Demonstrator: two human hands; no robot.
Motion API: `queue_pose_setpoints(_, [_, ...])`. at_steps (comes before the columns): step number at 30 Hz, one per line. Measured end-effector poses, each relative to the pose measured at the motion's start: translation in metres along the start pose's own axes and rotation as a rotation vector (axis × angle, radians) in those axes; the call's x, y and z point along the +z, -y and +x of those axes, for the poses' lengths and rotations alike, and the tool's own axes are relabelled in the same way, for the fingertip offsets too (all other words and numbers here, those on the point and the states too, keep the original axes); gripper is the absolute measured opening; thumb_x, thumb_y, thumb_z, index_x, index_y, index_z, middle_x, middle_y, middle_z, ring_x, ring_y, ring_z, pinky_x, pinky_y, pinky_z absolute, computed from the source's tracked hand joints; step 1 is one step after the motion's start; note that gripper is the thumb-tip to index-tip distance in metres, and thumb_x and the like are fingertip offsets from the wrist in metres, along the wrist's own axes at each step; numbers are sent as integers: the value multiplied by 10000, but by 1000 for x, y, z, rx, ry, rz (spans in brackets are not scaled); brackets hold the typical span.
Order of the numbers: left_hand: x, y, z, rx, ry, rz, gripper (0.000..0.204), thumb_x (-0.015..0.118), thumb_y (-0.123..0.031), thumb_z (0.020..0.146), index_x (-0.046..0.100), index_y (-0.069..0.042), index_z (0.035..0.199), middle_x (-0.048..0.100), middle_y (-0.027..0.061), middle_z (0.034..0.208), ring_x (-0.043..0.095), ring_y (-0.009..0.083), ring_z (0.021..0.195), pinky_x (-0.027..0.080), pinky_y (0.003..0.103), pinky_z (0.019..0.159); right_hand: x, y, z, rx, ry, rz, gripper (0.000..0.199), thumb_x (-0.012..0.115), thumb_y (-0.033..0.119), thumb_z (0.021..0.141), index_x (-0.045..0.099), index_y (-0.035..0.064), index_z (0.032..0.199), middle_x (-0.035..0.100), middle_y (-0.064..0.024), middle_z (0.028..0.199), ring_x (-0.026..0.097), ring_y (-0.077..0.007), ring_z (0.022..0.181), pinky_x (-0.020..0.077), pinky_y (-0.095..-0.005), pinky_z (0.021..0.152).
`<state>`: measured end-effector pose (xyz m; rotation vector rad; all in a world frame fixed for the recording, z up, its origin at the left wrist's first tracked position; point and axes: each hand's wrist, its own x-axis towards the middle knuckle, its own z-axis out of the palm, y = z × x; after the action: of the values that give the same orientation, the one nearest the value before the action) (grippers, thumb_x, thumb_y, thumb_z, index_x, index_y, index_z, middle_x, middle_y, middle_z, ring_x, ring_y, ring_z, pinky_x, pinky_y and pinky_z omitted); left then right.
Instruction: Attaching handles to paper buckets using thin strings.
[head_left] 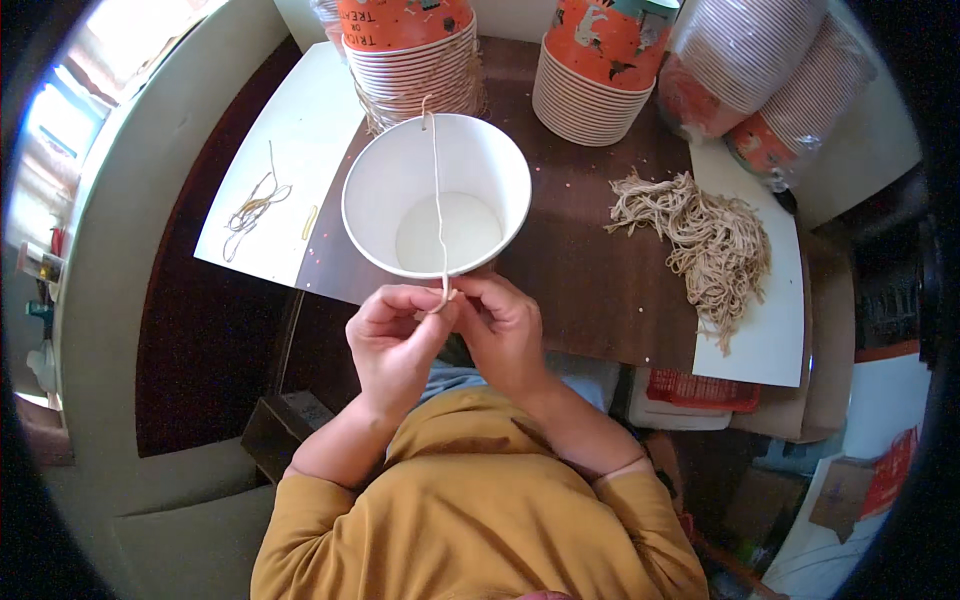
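A white-walled paper bucket (pixel 373 205) stands in front of me, its open mouth tilted up toward me. A pale string (pixel 439 185) passes through a hole at the far rim, where a short end sticks up, and stretches across the mouth to the near rim. There my left hand (pixel 390 340) pinches the string between thumb and fingers. Close against it, my right hand (pixel 503 335) also pinches the string just outside the near rim. The fingertips overlap, so any knot or hole there is hidden.
Nested orange buckets (pixel 410 70) with strings around them stand at the back, beside another stack (pixel 600 85). Plastic-wrapped stacks (pixel 745 65) are at the back right. A heap of beige strings (pixel 715 245) lies right; loose dark string (pixel 258 208) lies left on white board.
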<state>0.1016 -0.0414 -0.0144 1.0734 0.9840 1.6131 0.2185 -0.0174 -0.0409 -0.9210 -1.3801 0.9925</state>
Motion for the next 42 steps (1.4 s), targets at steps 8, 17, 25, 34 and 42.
queue_pose_setpoints(8, [-10,-2,3,-224,-106,-391,101,610,46,837,587,-28,902,670,109,917,651,184,840,519,311,789,3,18,9,497,168,744,180,581,100,912,664,-2,1035,684,-32,940,636,-124,876,496,-274,834])
queue_pose_setpoints(17, [-17,5,3,-278,-151,-471,105,632,42,841,577,-9,915,672,115,863,655,168,767,533,294,691,8,-5,4,672,173,1133,256,563,215,927,647,46,1100,677,-44,998,598,-145,925,444,-307,867])
queue_pose_setpoints(25, [-21,7,8,-232,-125,-269,112,659,55,811,588,19,890,664,95,857,636,123,760,530,249,712,8,5,5,483,85,786,207,585,114,923,659,17,1090,677,-55,1015,604,-120,930,479,-288,864])
queue_pose_setpoints(34, [-18,8,9,-211,-77,-253,110,663,48,826,580,36,897,664,112,853,656,157,740,560,275,709,13,-4,3,480,117,863,225,558,91,926,634,17,1125,660,-87,1080,625,-142,953,513,-300,865])
queue_pose_setpoints(42, [-22,7,13,-248,-62,-259,116,667,35,830,578,38,904,667,128,855,665,165,739,569,288,704,16,-3,0,381,113,650,242,520,69,941,619,3,1151,627,-88,1107,601,-154,1007,489,-300,913])
